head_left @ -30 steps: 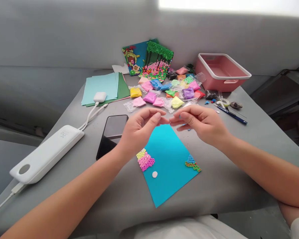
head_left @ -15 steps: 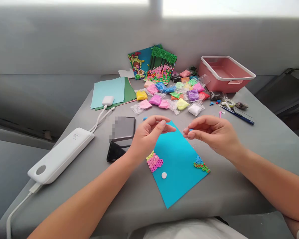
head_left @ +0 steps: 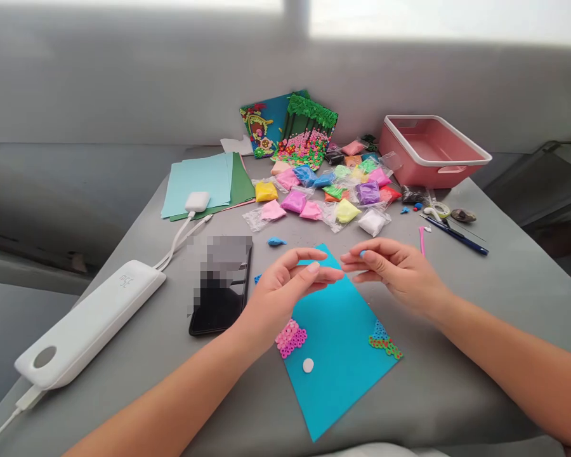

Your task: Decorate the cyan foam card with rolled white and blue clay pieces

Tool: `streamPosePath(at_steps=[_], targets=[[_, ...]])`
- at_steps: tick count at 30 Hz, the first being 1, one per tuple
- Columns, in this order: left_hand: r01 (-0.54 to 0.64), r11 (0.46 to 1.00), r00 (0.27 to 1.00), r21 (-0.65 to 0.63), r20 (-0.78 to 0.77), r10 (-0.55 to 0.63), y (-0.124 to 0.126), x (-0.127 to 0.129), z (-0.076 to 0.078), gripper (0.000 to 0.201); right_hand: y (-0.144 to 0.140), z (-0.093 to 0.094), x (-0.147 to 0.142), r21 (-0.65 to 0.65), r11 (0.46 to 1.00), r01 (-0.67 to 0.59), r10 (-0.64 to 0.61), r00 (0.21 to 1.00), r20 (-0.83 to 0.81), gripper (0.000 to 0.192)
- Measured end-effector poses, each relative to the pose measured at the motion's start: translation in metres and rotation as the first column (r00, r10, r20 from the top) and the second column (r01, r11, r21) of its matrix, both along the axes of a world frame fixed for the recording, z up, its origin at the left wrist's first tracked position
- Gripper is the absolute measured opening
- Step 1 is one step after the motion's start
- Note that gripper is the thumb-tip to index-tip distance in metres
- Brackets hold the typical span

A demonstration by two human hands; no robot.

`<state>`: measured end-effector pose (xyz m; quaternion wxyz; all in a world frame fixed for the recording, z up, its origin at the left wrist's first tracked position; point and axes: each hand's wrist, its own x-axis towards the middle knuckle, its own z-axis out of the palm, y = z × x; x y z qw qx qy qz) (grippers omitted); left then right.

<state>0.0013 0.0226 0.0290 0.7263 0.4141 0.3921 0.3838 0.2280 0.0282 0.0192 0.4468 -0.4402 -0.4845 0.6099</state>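
A: Where's the blue clay bit?

B: I see it pinched in my right hand fingertips, above the turquoise sheet. My left hand is closed, fingertips nearly meeting the right's.

A: Any writing?

B: A mark on the power bank, unreadable.

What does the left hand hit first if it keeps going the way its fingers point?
Probably the right hand. The left hand points rightward, its fingertips almost meeting the right's, which pinch a small blue bit above the blue sheet. Depth between them is unclear.
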Motion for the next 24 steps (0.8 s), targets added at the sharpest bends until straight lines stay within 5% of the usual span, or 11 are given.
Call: streamPosePath(at_steps=[4,12,14,18,21,24], targets=[[0.015,0.992,0.997,-0.124,0.078,-0.005,-0.003,0.007,0.002,0.029,-0.002,-0.001,-0.001,-0.043,0.999,-0.022,0.019,0.998,-0.057,0.031],[-0.004,0.997,0.991,-0.081,0.132,0.015,-0.013,0.012,0.007,0.025,-0.018,0.006,-0.005,0.25,0.967,0.049,-0.073,0.993,0.09,0.014],[0.008,0.998,0.995,-0.061,0.103,-0.001,-0.017,0.013,0.007,0.029,-0.02,0.006,-0.003,0.419,0.908,0.026,-0.1,0.983,0.156,0.006],[0.034,0.997,0.995,-0.074,0.092,-0.027,-0.022,0.014,0.004,0.031,-0.02,0.003,-0.003,0.71,0.703,-0.03,-0.182,0.958,0.221,0.014],[0.05,0.994,0.987,-0.097,0.156,-0.034,-0.023,0.013,0.003,0.03,-0.02,0.0,-0.005,0.81,0.581,-0.082,-0.194,0.952,0.235,0.013],[0.08,0.989,0.974,-0.126,0.219,-0.051,-0.023,0.012,0.002,0.03,-0.022,0.0,-0.006,0.845,0.522,-0.11,-0.211,0.944,0.254,0.016]])
